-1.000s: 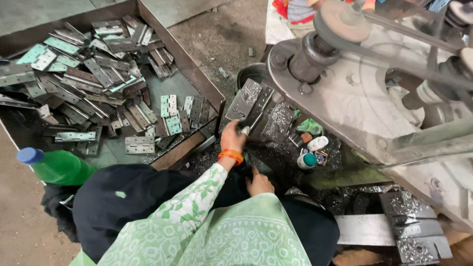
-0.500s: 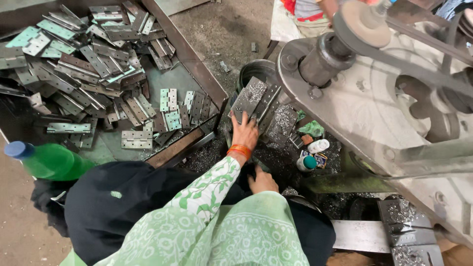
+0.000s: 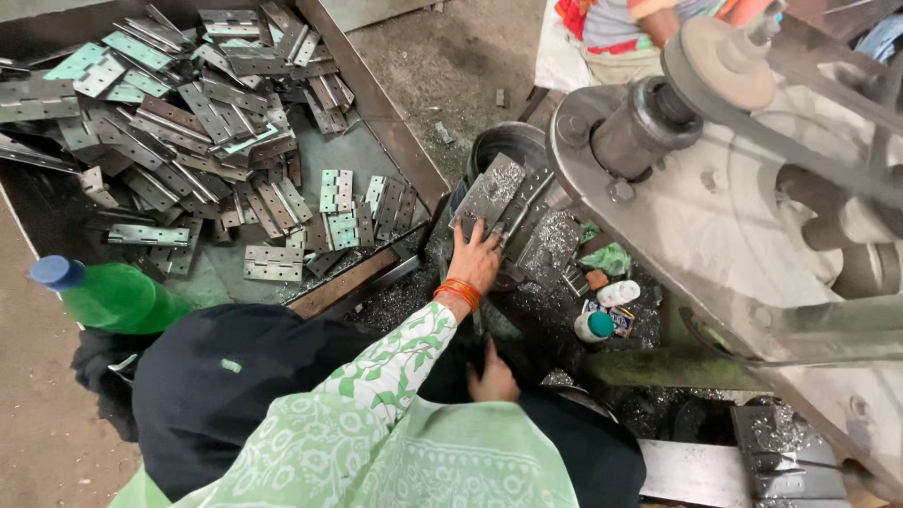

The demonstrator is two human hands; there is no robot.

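My left hand, with orange bangles at the wrist and a green patterned sleeve, reaches forward. It lies with fingers spread on a stack of grey metal hinge plates that leans beside a dark round tin. My right hand rests low near my lap among metal shavings. Part of it is hidden by cloth, and I cannot tell whether it holds anything.
A large metal tray on the left holds several loose hinges. A green plastic bottle with a blue cap lies at its near corner. A belt-driven machine fills the right. Two small bottles stand by it. Another person sits beyond it.
My left hand has slid a little forward onto the hinge plates and its fingers have spread. My right hand has stayed in place.
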